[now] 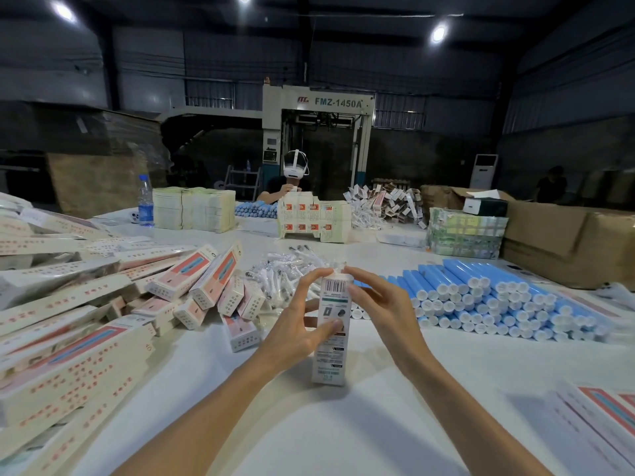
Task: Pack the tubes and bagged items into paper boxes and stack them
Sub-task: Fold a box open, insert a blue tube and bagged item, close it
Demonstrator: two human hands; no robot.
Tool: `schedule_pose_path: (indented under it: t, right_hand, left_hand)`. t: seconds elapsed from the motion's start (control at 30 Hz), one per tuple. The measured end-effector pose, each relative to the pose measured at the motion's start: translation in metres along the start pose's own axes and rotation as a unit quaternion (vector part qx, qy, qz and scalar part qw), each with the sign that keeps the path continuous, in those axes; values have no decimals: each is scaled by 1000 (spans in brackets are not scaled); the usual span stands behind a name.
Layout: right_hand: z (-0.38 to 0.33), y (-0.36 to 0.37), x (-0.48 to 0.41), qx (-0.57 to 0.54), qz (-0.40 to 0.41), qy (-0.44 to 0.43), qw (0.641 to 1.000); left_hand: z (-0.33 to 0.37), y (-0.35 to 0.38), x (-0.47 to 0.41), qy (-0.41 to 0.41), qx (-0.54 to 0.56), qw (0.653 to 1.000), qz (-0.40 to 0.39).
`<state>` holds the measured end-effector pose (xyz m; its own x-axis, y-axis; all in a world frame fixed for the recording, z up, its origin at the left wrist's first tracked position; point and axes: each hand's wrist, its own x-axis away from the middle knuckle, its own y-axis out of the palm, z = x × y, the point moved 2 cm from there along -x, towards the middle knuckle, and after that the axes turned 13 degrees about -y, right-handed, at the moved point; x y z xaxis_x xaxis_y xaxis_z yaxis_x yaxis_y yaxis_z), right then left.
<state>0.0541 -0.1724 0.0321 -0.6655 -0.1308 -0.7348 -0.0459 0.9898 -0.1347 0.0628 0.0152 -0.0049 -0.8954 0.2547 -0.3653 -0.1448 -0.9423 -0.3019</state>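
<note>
Tall white printed paper box (331,329) stands on the white tabletop (378,427); my left hand (302,326) curls round it, my right hand (381,304) pinches its top, dim warehouse (446,80) beyond.

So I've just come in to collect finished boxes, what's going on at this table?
A person stands one paper box upright on the table. The left hand grips its side and the right hand pinches its top end. Filled boxes lie heaped to the left, bagged items sit behind, and blue tubes are stacked to the right. A second person works opposite.
</note>
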Motion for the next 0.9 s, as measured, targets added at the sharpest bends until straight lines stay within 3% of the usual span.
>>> schedule_pose_path:
  t: [0.3, 0.63, 0.9]
  right_hand:
    - [-2, 4, -4, 38, 16, -32, 999]
    - [-5, -2, -3, 16, -15, -31, 999]
    - [3, 3, 3, -17, 14, 0, 1000]
  left_hand:
    - [13, -6, -4, -9, 132, 987, 95]
    - [10, -6, -2, -78, 184, 977, 79]
    - [8, -3, -2, -82, 197, 974, 78]
